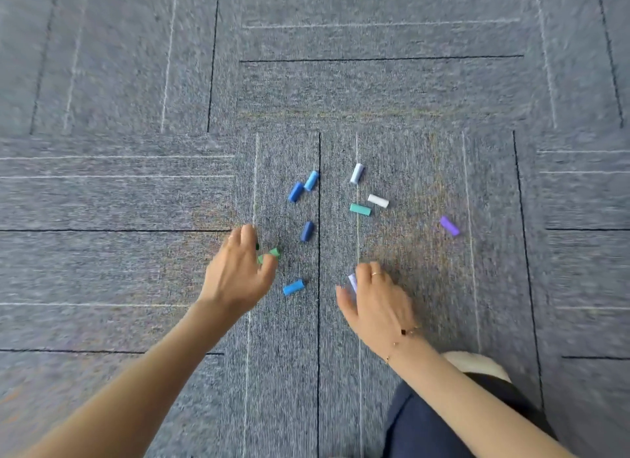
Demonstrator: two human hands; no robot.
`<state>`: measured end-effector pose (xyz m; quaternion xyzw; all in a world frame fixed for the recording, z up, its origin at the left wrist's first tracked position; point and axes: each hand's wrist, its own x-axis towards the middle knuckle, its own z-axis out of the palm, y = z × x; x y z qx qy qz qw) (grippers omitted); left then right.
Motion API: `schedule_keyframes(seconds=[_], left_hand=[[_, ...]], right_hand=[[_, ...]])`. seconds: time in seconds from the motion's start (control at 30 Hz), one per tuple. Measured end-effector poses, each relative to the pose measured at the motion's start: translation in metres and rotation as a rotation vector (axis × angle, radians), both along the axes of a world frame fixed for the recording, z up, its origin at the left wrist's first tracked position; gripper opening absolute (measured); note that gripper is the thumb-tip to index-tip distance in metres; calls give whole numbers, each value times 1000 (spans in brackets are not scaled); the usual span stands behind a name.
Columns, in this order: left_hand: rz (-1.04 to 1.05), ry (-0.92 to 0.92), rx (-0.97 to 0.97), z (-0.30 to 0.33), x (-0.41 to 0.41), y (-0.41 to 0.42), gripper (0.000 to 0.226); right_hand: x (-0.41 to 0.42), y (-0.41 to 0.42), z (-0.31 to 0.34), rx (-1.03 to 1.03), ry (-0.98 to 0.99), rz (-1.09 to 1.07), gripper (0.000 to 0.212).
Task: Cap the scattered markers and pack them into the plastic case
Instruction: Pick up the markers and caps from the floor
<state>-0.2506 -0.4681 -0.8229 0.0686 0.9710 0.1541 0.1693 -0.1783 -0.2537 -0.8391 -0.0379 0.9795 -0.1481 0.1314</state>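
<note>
Seen from above, two bare arms reach down over grey carpet (409, 92). Short coloured caps lie scattered across the middle of the frame: blue ones (296, 192), a white one (378, 200), a teal one (360, 209) and a purple one (449, 226) far right. The left hand (235, 270), centre left, has its fingers curled around a green cap (269, 255). The right hand (378, 300), lower centre, pinches a pale lilac cap (353, 283). No marker bodies or plastic case are in view, so the job looks barely begun, with capping and packing left.
</note>
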Motion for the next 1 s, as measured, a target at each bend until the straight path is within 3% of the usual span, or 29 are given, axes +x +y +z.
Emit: schedule_keyframes(seconds=[0.1, 0.2, 0.3, 0.43, 0.6, 0.73, 0.87, 1.0], left_hand=[[-33, 11, -139, -14, 6, 3, 47], [-92, 116, -104, -26, 10, 0, 29], [-114, 141, -72, -31, 8, -2, 22], [-120, 49, -101, -34, 1, -1, 24], [-185, -117, -47, -27, -2, -1, 17], [-153, -126, 66, -18, 8, 14, 10], [-112, -41, 121, -16, 26, 29, 40], [-238, 82, -13, -22, 31, 22, 46]], right_hand=[[-6, 3, -2, 175, -10, 99, 31], [-22, 18, 3, 181, -19, 142, 44], [-41, 60, 12, 199, -12, -34, 23], [-61, 119, 15, 273, 59, -254, 18], [-64, 127, 1, 407, -16, -119, 40], [-64, 123, -9, 459, -109, -114, 32], [-76, 115, 4, 536, -213, -38, 24], [-94, 99, 19, 388, -195, -31, 25]])
